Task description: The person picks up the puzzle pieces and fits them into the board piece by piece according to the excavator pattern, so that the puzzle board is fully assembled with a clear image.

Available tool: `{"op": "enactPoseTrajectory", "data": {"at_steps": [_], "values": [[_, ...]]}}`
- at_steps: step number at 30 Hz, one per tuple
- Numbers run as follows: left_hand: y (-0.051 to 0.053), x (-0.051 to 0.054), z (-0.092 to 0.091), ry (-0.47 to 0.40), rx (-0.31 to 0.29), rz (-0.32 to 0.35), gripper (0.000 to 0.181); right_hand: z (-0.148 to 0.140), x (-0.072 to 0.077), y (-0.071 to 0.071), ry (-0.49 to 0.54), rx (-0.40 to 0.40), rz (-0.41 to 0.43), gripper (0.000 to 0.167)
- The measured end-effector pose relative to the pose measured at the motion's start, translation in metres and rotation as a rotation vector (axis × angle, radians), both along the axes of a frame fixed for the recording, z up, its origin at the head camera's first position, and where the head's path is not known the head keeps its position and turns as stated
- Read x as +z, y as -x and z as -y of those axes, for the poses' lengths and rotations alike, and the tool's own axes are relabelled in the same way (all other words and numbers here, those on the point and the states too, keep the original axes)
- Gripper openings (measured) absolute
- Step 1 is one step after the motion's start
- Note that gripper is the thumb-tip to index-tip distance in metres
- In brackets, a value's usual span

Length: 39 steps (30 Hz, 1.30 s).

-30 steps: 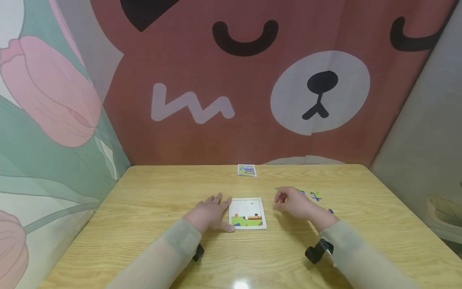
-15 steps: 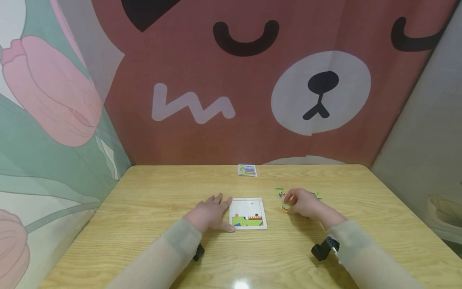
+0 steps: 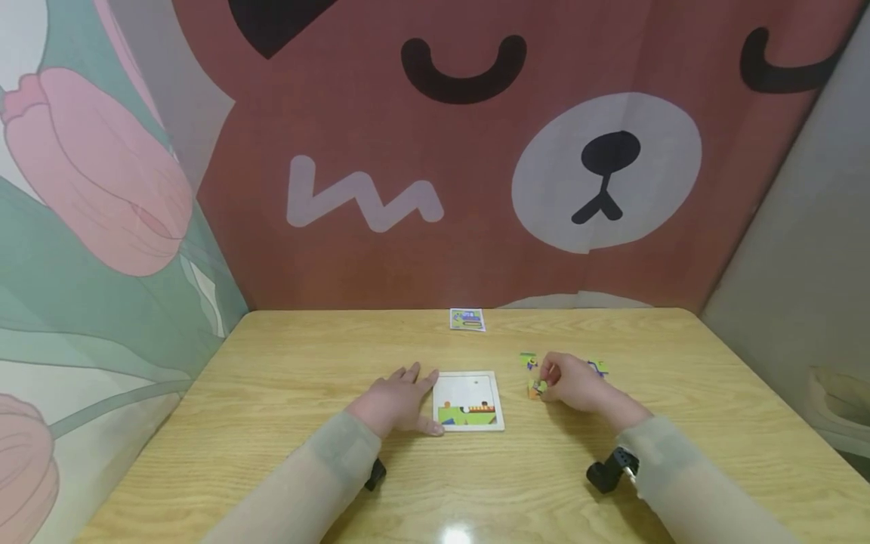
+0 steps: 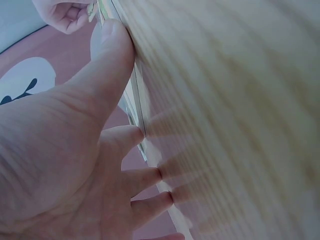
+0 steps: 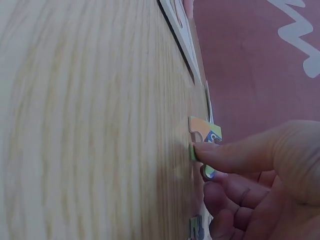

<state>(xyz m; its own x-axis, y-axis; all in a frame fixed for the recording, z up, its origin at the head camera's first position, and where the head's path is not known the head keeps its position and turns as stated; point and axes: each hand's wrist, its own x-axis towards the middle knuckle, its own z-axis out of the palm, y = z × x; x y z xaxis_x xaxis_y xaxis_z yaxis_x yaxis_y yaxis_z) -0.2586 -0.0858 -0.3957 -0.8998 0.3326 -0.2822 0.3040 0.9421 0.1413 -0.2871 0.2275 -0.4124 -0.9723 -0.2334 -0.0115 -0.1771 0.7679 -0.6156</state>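
A square white puzzle tray point(image 3: 465, 375) lies on the table with green puzzle pieces point(image 3: 469, 416) along its near side. My left hand point(image 3: 397, 404) rests at the tray's left edge, fingers spread, with thumb and index finger touching the rim. My right hand point(image 3: 571, 380) is to the right of the tray and pinches a puzzle piece point(image 5: 202, 126) in orange, green and blue. That piece looks tilted up from the table in the right wrist view; the fingertips cover part of it. A green puzzle piece with a small figure point(image 3: 529, 360) lies just beyond the right hand.
Another puzzle piece point(image 3: 598, 368) lies right of the right hand, partly hidden by it. A small printed picture card point(image 3: 467, 319) lies at the table's point(image 3: 306, 347) far edge, in front of a bear-patterned curtain point(image 3: 381, 264). A wrist camera point(image 3: 605, 474) hangs below the right sleeve.
My right hand has moved right, away from the tray, to the loose pieces and now pinches the orange and green puzzle piece. My left hand has stayed on the tray's edge.
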Motion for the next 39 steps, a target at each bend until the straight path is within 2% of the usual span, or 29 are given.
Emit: {"op": "enactPoseTrajectory", "data": {"at_steps": [4,11,18,23,31,35,39], "values": [[0.000,0.000,0.000,0.000,0.001,0.000,0.100,0.003,0.000,0.002,0.013,0.019,-0.035,0.019],[0.002,-0.001,-0.001,0.004,-0.004,-0.007,0.100,0.012,0.004,0.007,0.021,0.043,-0.042,0.007],[0.002,0.001,-0.003,0.003,-0.003,0.003,0.100,0.032,0.016,0.014,0.092,0.055,-0.066,0.009],[0.003,-0.001,-0.001,0.011,-0.004,0.002,0.100,0.060,0.019,0.015,0.133,0.060,-0.021,0.011],[0.005,-0.004,0.001,0.026,-0.012,-0.007,0.100,0.101,0.014,0.012,0.182,0.113,0.036,0.015],[0.003,-0.003,0.001,0.042,-0.023,-0.012,0.100,0.114,0.007,0.012,0.208,0.150,0.062,0.014],[0.003,-0.002,0.001,0.043,-0.025,-0.013,0.099,0.122,0.001,0.013,0.213,0.148,0.075,0.013]]}}
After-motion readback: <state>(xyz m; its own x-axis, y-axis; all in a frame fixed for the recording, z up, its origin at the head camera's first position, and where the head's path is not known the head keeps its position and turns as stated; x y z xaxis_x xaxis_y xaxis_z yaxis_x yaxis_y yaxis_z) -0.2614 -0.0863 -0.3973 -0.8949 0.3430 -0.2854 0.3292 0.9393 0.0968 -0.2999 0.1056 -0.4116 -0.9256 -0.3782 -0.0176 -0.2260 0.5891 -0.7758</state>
